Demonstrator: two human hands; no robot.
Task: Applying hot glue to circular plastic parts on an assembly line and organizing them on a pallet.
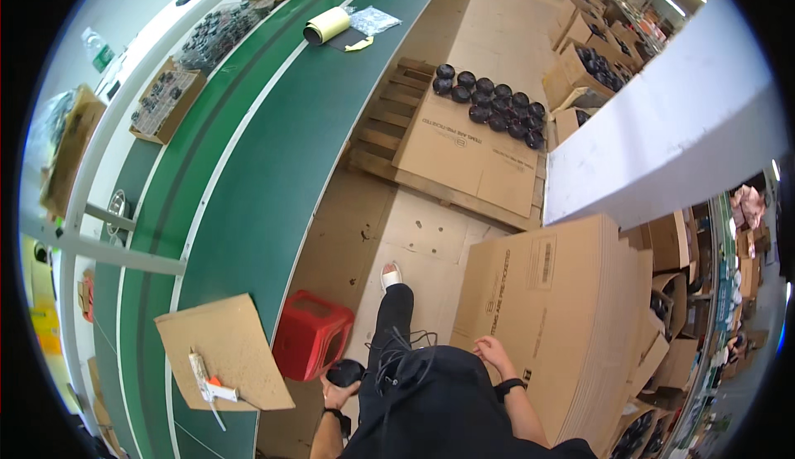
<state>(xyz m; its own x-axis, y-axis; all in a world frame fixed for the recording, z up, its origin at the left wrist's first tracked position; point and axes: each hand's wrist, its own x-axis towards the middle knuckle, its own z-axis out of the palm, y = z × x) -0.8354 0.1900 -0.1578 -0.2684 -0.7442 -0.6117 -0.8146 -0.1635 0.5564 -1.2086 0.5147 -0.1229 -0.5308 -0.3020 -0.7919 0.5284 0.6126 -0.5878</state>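
Observation:
Down at my left side, my left hand (338, 394) is closed round a black, round, smooth piece (344, 372); its exact kind does not show. Beside it stands a red plastic stool (313, 335). My right hand (494, 355) hangs by my right hip with its fingers loosely apart and nothing seen in them, close to a stack of flat brown cartons (513, 293). A glue gun (217, 389) lies on a cardboard sheet (224, 331) at the near end of the green workbench, left of my left hand.
Rows of similar black round pieces (497, 103) sit on cardboard over a wooden pallet (373, 161) ahead. A white pillar (662, 136) rises at right. The green bench (265, 153) runs along the left, bearing a yellow roll (329, 24). Open boxes (571, 70) stand beyond.

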